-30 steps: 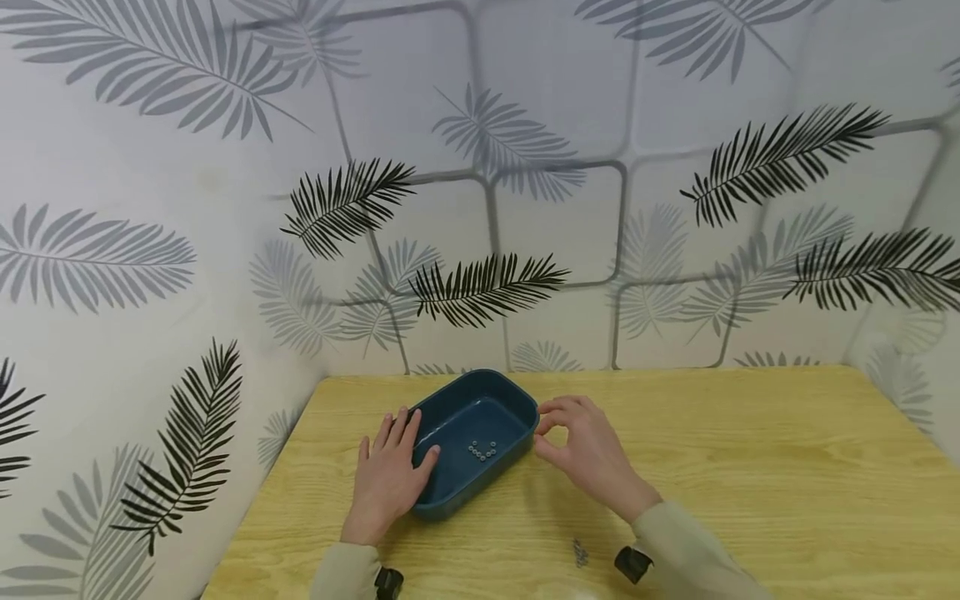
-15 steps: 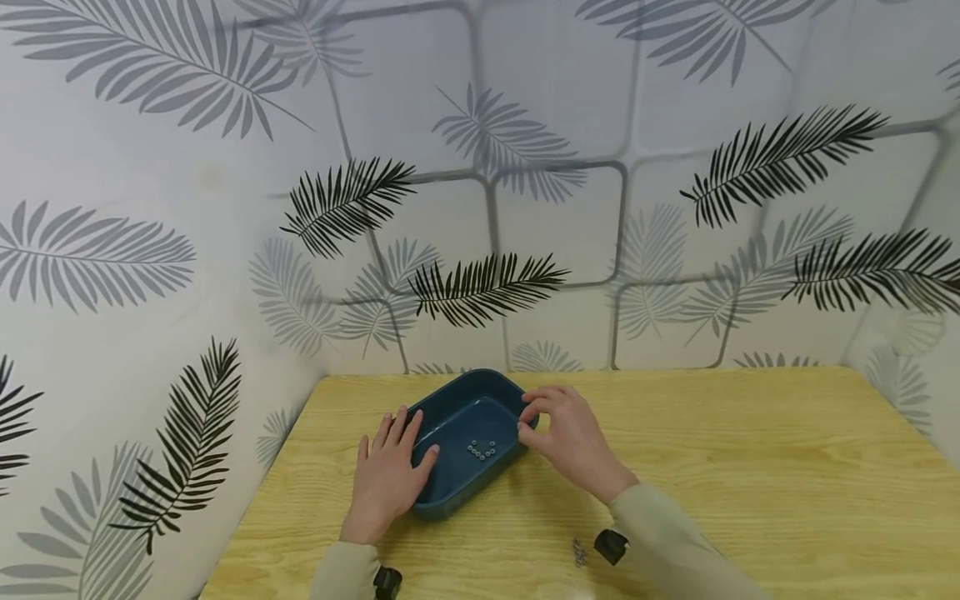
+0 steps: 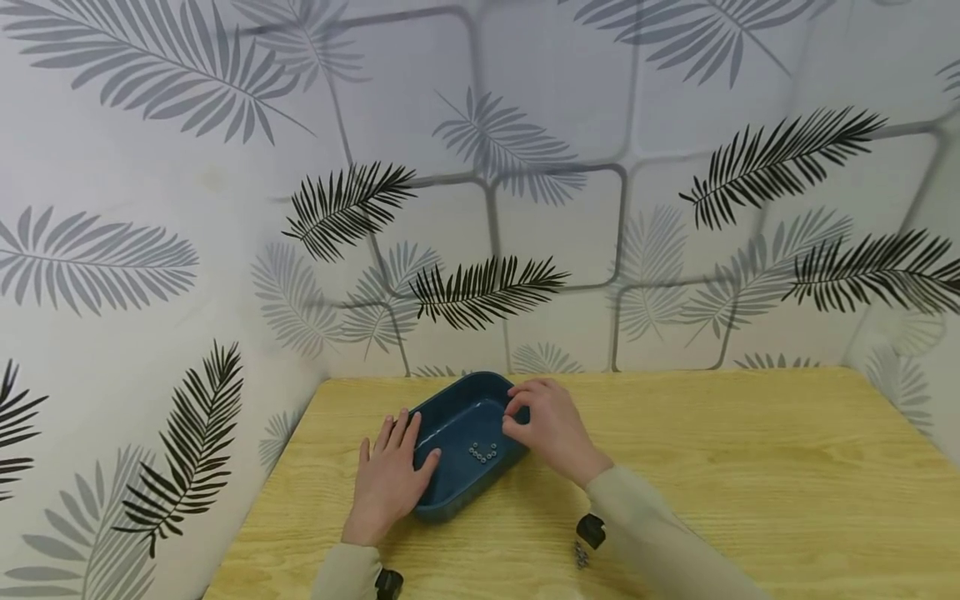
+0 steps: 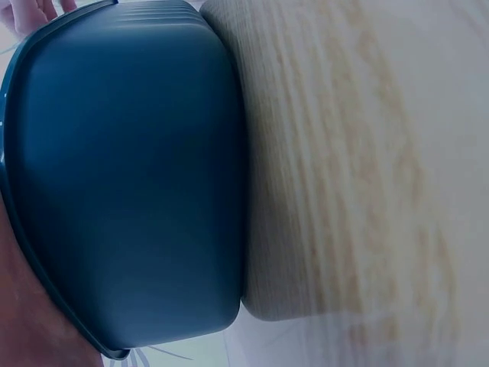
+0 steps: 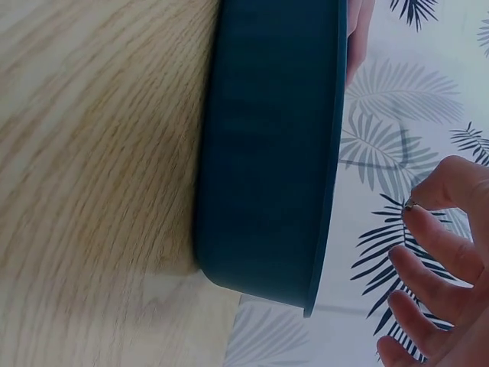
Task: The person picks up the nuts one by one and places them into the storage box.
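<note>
A dark blue tray (image 3: 450, 492) lies askew on the wooden table near the wall corner, with several small metal nuts (image 3: 482, 451) on its floor. My left hand (image 3: 415, 439) lies flat beside the tray's left wall (image 4: 130, 191), its thumb on the rim. My right hand (image 3: 513, 413) hovers over the tray's right rim (image 5: 330, 153). In the right wrist view its thumb and forefinger pinch a tiny metal nut (image 5: 410, 204).
A few small metal pieces (image 3: 580, 554) lie on the table (image 3: 750, 467) near my right forearm. Leaf-patterned walls close in the table's far and left sides. Bare wood stretches to the right of the tray.
My right hand has moved left, from beside the tray's right end to over its rim. The left hand and tray have stayed put.
</note>
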Available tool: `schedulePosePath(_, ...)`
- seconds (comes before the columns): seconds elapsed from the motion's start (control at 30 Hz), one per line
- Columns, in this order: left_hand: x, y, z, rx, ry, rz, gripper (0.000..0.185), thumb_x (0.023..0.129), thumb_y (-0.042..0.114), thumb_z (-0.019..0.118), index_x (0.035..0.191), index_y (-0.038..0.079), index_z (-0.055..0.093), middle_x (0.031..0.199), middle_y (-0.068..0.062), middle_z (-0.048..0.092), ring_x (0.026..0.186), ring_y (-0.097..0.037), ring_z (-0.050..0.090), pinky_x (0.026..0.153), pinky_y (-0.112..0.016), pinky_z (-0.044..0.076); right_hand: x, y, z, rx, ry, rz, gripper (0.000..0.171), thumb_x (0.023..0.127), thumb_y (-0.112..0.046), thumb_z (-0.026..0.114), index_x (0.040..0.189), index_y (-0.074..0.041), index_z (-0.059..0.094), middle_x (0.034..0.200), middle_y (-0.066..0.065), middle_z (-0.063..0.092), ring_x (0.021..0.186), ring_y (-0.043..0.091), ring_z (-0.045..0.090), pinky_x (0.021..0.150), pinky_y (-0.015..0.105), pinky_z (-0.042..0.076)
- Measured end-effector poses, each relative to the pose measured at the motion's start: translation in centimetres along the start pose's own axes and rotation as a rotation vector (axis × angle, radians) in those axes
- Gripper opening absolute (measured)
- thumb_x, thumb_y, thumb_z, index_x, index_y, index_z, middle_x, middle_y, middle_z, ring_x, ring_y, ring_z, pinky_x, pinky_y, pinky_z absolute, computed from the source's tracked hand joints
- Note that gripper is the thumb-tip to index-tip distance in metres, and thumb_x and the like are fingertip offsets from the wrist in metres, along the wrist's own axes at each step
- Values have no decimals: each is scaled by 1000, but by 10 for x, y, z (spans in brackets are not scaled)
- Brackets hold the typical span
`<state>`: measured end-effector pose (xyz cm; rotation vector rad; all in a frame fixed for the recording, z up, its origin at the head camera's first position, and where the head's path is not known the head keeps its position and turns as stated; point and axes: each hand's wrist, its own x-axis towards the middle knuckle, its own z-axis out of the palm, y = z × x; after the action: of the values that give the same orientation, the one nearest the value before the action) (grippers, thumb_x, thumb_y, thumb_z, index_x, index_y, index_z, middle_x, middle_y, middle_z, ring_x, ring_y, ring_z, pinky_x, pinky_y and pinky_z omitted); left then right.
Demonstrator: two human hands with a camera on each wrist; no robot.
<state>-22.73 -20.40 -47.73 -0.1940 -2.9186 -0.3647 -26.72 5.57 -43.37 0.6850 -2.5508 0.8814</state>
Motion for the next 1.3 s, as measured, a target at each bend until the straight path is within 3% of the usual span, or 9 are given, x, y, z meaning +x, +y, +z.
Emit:
schedulePosePath(0.63, 1, -1, 3, -6, 4, -6, 69, 101, 50, 48, 156, 12, 31, 161, -12, 24, 148, -34, 17, 112, -65, 15, 21, -8, 22, -125, -68, -26, 9, 84, -23, 74, 76, -19, 74, 114, 3, 69, 114, 30, 53, 96, 54, 41)
schedulePosePath(0.9, 2, -2, 3, -7, 3, -8, 69, 101, 50, 48, 156, 13, 31, 161, -11, 23, 148, -33, 16, 112, -66, 14, 27, -13, 30, -174, -163, -29, 9, 85, -25, 73, 77, -21, 73, 115, 3, 68, 114, 29, 53, 99, 55, 40)
schedulePosePath(1.3, 1, -3, 3, -10, 3, -8, 68, 101, 50, 47, 156, 13, 32, 161, -11, 25, 148, -33, 17, 112, -65, 14, 34, -15, 46, -246, -296, -49, 17, 85, -27, 77, 70, -23, 71, 89, -3, 67, 113, 32, 54, 100, 56, 39)
